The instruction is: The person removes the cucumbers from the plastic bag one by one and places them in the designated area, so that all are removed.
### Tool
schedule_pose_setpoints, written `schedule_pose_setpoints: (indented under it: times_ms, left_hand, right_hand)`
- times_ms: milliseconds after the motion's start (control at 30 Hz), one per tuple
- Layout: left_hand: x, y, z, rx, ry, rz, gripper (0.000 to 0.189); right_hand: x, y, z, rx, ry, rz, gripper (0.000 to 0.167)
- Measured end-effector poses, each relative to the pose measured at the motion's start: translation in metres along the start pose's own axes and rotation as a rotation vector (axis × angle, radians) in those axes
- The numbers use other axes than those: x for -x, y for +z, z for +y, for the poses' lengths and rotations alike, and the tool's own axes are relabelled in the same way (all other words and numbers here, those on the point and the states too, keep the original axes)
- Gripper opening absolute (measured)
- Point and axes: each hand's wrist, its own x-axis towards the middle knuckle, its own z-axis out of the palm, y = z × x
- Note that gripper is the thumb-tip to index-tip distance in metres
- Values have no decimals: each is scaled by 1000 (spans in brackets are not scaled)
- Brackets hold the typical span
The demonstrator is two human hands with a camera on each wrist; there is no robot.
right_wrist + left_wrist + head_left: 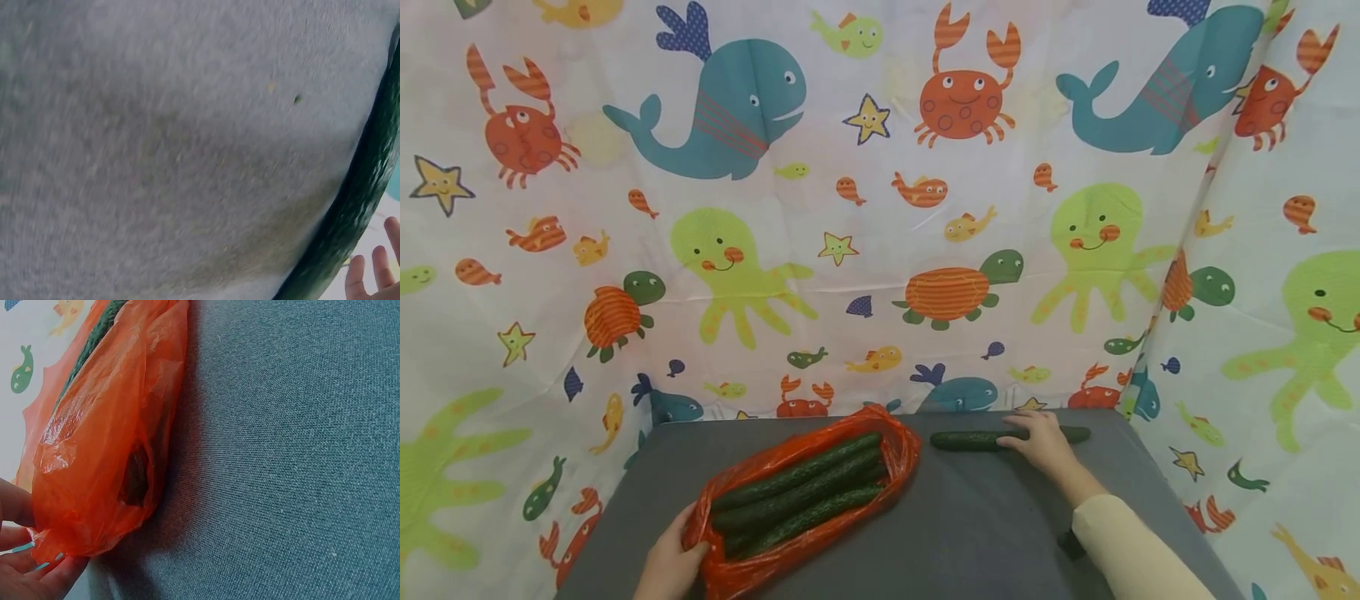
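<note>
Left hand: thumb and fingers pinching the gathered near-left end of the orange-red translucent plastic bag. Right hand: over the single long dark-green cucumber, fingers extended and spread apart, not wrapped round it; fingertips show on its far side in the right wrist view. Can't tell if the palm touches.

Single cucumber lies roughly left-right at the far right of the grey fabric-textured table, just right of the bag's far end. Bag lies slanted, near left to far middle, mouth spread upward; three dark-green cucumbers visible inside, side by side along its length.

Pale cream sleeve on right arm. White sheet printed with cartoon sea animals stands behind the table's far edge and along both sides.
</note>
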Motion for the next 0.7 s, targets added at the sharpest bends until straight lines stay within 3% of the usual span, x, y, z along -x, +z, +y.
schedule_pose_setpoints:
  times_ms: [300,567,700]
  left_hand:
    - [1,0,-2,1,-18,1,79]
    - [0,2,-5,34,-19,1,80]
    - [-2,3,-6,36,-9,5,80]
  right_hand:
    - [-2,11,-41,-158,-114,125,41]
    - [-2,16,-100,-376,9,116,42]
    - [-2,19,-128,-479,14,104,39]
